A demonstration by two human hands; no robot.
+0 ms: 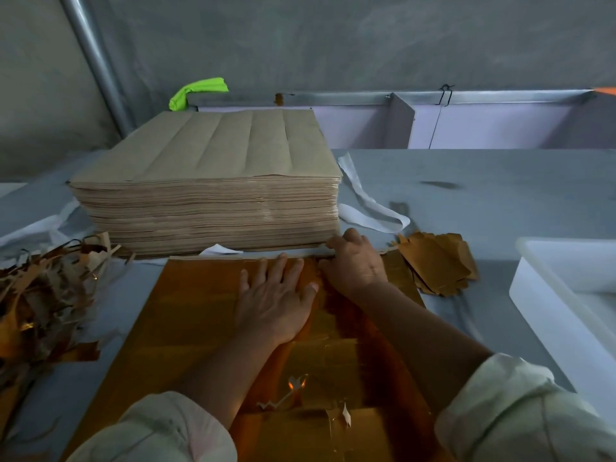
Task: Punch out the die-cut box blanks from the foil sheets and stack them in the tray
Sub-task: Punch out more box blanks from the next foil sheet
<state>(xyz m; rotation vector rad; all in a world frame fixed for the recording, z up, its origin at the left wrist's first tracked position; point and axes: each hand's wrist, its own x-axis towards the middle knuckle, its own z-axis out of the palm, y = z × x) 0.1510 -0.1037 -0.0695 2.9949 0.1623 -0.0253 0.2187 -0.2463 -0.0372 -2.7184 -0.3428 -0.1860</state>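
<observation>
A gold foil sheet (200,311) lies flat on the grey surface (466,201), foil side up, its far edge just in front of a tall stack (206,195) of brown sheets; the left hand (276,295) presses palm down on the sheet near that far edge, its fingers (265,271) straight and spread, holding nothing; the right hand (355,261) sits just beside it at the sheet's far edge, knuckles up, fingers (333,243) curled down against the edge by the foot of the stack; their tips are hidden, so I cannot tell whether they pinch the foil or only bear on it; the thumbs of the two hands nearly meet; a small loose pile of gold blanks (436,261) lies on the surface to the right of the right hand; the white tray (540,295) stands further right, apart from the blanks; a heap of gold and brown scrap (43,288) lies at the left; white strips (366,208) trail from under the stack; both forearms are bare below rolled pale sleeves (520,411).
</observation>
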